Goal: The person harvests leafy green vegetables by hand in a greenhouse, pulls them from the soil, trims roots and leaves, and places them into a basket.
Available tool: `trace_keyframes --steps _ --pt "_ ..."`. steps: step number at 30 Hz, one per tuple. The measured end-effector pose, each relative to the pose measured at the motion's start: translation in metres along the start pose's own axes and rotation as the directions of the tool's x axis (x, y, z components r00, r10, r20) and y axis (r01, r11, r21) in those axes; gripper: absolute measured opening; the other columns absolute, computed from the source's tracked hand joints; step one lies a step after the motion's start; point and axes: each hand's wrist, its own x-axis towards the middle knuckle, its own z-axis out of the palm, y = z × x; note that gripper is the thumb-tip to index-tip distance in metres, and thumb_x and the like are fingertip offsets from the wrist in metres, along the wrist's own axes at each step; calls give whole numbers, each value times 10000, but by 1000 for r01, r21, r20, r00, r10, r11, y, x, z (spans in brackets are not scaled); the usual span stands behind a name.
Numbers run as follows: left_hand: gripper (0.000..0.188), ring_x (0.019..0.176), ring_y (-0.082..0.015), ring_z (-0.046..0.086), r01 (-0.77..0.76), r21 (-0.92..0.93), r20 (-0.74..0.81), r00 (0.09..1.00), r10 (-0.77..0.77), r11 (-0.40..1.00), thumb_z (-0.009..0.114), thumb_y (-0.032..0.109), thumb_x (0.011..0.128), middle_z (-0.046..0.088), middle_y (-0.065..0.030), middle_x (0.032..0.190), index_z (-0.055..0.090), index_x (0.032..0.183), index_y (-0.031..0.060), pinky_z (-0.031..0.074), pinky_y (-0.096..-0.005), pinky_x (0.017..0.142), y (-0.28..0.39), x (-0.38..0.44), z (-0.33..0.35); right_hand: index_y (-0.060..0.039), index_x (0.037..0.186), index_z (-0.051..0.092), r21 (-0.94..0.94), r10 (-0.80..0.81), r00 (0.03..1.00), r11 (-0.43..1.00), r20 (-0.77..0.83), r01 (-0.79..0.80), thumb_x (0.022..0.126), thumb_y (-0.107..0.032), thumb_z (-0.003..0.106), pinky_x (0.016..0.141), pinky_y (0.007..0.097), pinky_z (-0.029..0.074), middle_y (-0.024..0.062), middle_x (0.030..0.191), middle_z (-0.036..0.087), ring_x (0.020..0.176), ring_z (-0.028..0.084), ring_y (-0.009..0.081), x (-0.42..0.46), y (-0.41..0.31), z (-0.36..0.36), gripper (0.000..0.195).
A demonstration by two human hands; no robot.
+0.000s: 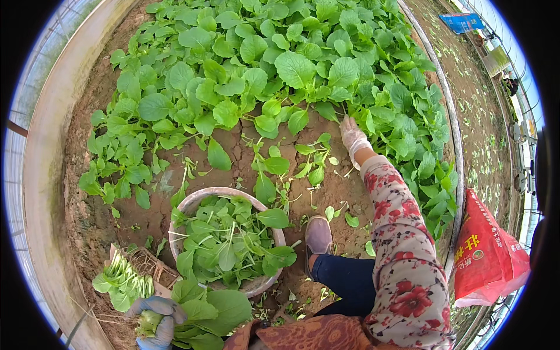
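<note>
My left hand (159, 317), in a grey-blue glove, is closed around the pale stems of a bunch of leafy greens (212, 313). The leaves of this bunch point right. My right hand (353, 136), in a thin translucent glove, reaches to the front edge of the bed of leafy green plants (297, 70). Its fingertips are at the stem bases, partly hidden, so any grip there is unclear. Between my hands stands a round tub (205, 192) heaped with loose leaves (227, 240). Another bunch of greens (127, 280), stems together, lies beyond my left hand.
A small box (164, 273) with roots on it sits left of the tub. Loose seedlings (315, 159) lie on the bare soil (236, 148). My shoe (318, 236) is right of the tub. A red printed bag (488, 253) stands beyond the pale border pipe (455, 131). A low wall (50, 175) runs along the left.
</note>
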Motion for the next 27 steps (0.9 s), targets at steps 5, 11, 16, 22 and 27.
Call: trace_keyframes --steps 5,11,16,22,27 --pt "248 884 -132 600 34 127 17 999 -37 991 582 -66 839 629 -55 1020 591 1059 46 506 -252 795 -12 7 -10 -24 1419 453 32 99 987 994 130 -104 952 -197 444 1132 572 206 135 1408 495 1360 384 365 33 7 42 499" --pt "191 937 -106 523 617 -30 -143 776 -614 787 495 -35 809 541 21 852 468 837 152 237 -437 1146 19 28 5 -67 1261 612 57 137 982 988 131 -146 949 -170 459 1067 583 290 105 1277 596 1216 526 301 50 24 36 362" --pt "269 640 -201 586 70 -49 -33 997 -71 996 765 133 807 605 -97 728 558 950 37 499 -332 639 -29 19 -9 -68 1207 638 164 182 961 962 206 -218 924 -183 539 949 487 417 100 1195 651 1120 610 272 50 35 19 321" --pt "46 995 -162 481 280 18 90 956 -281 960 472 68 898 543 -28 932 474 909 113 297 -445 988 -17 9 -20 -75 1176 641 203 190 953 950 235 -239 887 -276 622 981 507 399 97 1212 633 1158 577 266 44 40 17 353" --pt "152 1133 -131 446 539 132 40 836 -548 832 353 32 925 506 28 983 421 872 158 162 -497 1173 0 17 -11 -31 1305 559 -40 -33 955 999 -295 23 928 -197 487 1087 482 337 107 1301 576 1271 471 285 20 25 27 418"
